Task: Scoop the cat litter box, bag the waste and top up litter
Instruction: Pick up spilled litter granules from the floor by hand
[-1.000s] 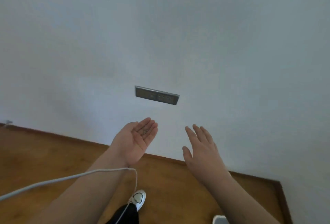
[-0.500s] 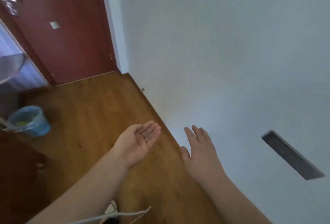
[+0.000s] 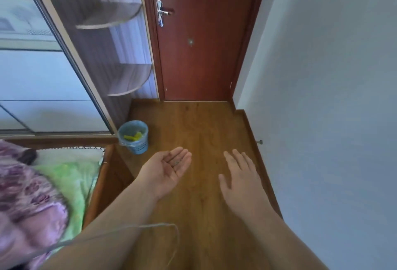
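Left hand [image 3: 166, 169] palm up, fingers straight and together, slightly cupped, gripping nothing. A few small dark grains [image 3: 176, 163] lie on its fingers near the palm; too small to tell what they are. Right hand [image 3: 241, 175] palm down, fingers straight and a bit spread, holding nothing, touching nothing. Hands side by side, apart, both above the wood floor [image 3: 206, 123].

Blue bin [image 3: 137, 148] stands on the floor, far-left of the left hand, just beside the wardrobe [image 3: 94, 54] corner. Bin is upright, has a liner, with yellow scraps [image 3: 133, 137] inside.

Red-brown door [image 3: 202, 44] at the far end, closed, silver handle [image 3: 160, 12] on its left edge. Wardrobe left of the door has two rounded corner shelves [image 3: 129, 78]. White wall [image 3: 322, 97] runs along the right; small doorstop [image 3: 259, 141] sticks out near its skirting.

Bed [image 3: 103, 183] at near left, wood frame, with green sheet [image 3: 71, 175] and purple floral blanket [image 3: 25, 194]. Thin pale cable [image 3: 150, 225] loops over the left forearm, blurred.
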The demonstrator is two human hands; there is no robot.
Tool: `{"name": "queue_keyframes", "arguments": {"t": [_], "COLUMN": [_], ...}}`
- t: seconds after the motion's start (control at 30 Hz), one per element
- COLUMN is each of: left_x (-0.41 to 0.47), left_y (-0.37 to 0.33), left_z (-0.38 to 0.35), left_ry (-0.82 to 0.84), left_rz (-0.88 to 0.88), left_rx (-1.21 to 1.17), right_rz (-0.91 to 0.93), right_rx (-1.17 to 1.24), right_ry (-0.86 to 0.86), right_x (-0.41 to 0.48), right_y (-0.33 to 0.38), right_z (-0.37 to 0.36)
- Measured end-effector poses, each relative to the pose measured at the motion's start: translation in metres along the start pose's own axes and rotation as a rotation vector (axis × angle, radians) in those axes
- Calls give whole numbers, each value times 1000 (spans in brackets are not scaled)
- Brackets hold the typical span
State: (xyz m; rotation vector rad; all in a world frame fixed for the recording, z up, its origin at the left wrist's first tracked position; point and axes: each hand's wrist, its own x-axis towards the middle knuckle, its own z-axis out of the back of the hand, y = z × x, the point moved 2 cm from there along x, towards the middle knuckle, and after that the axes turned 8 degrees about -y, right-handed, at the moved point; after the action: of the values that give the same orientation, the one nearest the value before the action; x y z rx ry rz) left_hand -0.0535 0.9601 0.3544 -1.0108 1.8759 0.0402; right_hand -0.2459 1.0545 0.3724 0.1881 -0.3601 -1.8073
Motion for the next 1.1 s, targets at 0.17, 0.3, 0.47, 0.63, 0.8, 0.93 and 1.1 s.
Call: {"name": "queue_keyframes", "arguments": {"t": [0.17, 0.3, 0.47, 0.63, 0.8, 0.93, 1.1], "left_x": [64, 129, 210, 274, 308, 352, 422], "left_y": [-68, -103, -141, -186, -236, -287, -354], "left_z": [-26, -56, -96, -121, -108, -77, -29], "left_ry": [-18, -65, -148, -222, -308, -375, -435], "left_rz": [-25, -60, -130, -187, -223, -235, -169], "left_rx": [-58, -125, -236, -349, -523, -579, -583], "right_rz": [77, 155, 301, 444, 568, 642, 632], "right_rx": [23, 39, 25, -12, -32, -47, -76], "right_ry": [80, 118, 236, 360, 448, 486, 503], "right_x": [99, 189, 320, 435, 505, 546, 589], "right_y": [25, 21, 18, 34, 84, 133, 194], "right_z": [-24, -47, -80, -108, -145, -189, -259]}}
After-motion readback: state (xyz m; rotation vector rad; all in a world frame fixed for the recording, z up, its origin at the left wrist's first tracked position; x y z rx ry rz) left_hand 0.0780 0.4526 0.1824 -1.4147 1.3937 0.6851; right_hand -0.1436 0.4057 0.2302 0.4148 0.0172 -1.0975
